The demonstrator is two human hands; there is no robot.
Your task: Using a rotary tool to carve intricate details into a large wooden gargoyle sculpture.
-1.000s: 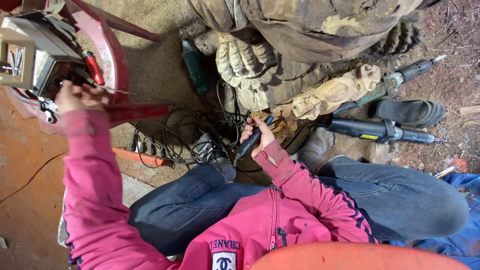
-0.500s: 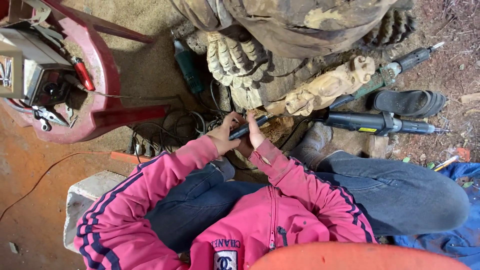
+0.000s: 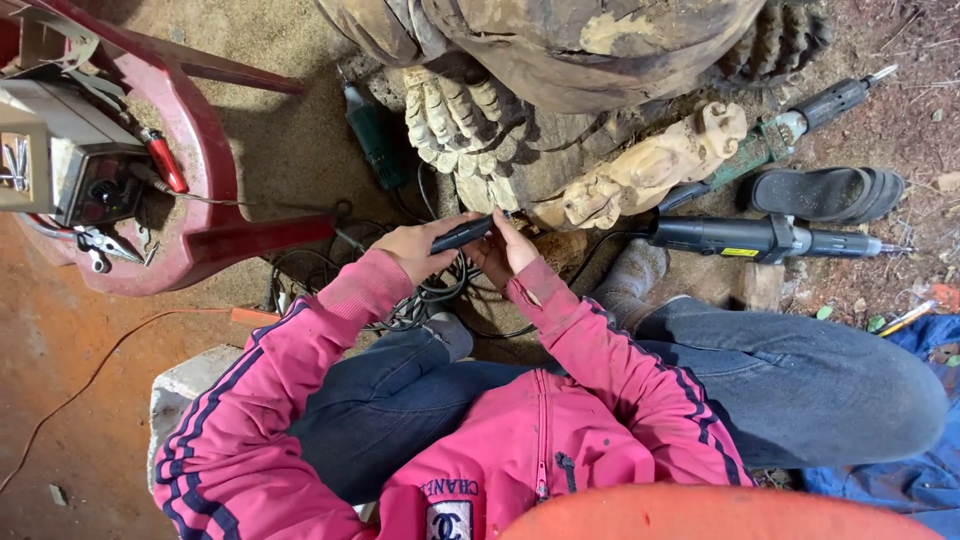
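Black handpiece (image 3: 462, 235) held in both grips, left hand (image 3: 415, 250) and right hand (image 3: 505, 250); tip apparently at the half-finished wood carving (image 3: 560, 150).

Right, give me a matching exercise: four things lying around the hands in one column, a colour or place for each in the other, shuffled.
1. black rotary tool
2. sandal
3. plastic chair
4. green grinder

a. red
b. held in both hands
c. on the sandy ground left of the wood carving
d. far right, above the long black tool

Pairs: 1-b, 2-d, 3-a, 4-c
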